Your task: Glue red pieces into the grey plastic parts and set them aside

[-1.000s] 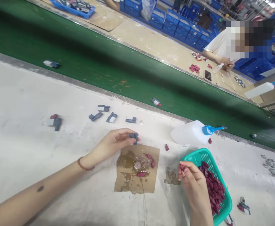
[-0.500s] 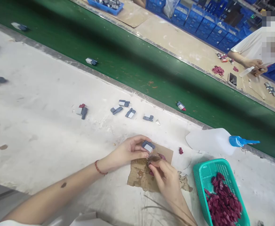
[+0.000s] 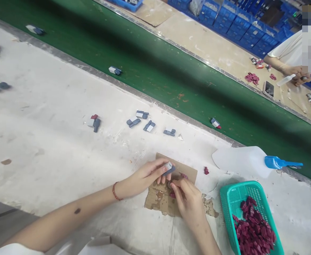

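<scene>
My left hand (image 3: pixel 151 175) grips a small dark grey-and-white plastic part (image 3: pixel 169 169) above a square of brown cardboard (image 3: pixel 188 170). Close beside it, my right hand (image 3: pixel 191 200) is pinched low over the wet middle of the cardboard. Its fingertips hide most of what they hold, a small maroon piece in the earlier view. Some maroon pieces lie on the cardboard, partly covered by my fingers. To the right, a green plastic basket (image 3: pixel 226 216) contains many maroon pieces (image 3: pixel 253 226).
A white squeeze bottle (image 3: pixel 242 161) with a blue nozzle lies behind the basket. Several grey-and-white parts (image 3: pixel 149 126) rest on the white table (image 3: pixel 65 152). Beyond runs a green conveyor belt (image 3: pixel 155 83) carrying similar parts. Across it, a person (image 3: pixel 285 53) works at another bench.
My right hand has moved left from the basket to the cardboard with the maroon piece. My left hand has turned the grey-and-white part. The camera view has shifted.
</scene>
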`<state>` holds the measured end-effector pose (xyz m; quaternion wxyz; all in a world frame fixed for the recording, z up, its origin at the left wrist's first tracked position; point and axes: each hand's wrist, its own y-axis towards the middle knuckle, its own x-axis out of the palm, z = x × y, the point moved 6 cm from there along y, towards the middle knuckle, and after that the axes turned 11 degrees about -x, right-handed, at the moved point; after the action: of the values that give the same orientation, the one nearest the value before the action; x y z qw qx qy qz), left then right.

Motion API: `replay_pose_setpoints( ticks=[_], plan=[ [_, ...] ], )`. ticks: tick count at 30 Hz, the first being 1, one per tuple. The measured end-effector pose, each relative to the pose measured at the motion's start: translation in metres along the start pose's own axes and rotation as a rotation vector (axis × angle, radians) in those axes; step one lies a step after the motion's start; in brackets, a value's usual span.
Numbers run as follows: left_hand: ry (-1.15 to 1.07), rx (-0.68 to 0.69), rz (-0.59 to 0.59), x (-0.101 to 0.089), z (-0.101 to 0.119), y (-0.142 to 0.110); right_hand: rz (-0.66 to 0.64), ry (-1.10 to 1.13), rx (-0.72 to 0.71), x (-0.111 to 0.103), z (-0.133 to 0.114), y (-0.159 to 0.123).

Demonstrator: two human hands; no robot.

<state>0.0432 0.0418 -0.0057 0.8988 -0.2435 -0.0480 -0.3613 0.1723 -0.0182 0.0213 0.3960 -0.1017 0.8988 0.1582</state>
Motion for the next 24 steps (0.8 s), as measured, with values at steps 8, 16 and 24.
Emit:
replay_pose_setpoints(
  ticks=[8, 16, 24],
  plan=[
    [0.374, 0.106, 0.102, 0.0, 0.002, -0.005, -0.012, 0.288, 0.277, -0.003, 0.014, -0.008],
    [0.594, 0.314, 0.121, 0.007, 0.001, -0.006, 0.309, 0.779, 0.591, -0.01, 0.03, -0.013],
    [0.692, 0.348, 0.082, 0.011, -0.007, -0.004, 0.365, 0.737, 0.534, -0.009, 0.026, -0.011]
  ],
)
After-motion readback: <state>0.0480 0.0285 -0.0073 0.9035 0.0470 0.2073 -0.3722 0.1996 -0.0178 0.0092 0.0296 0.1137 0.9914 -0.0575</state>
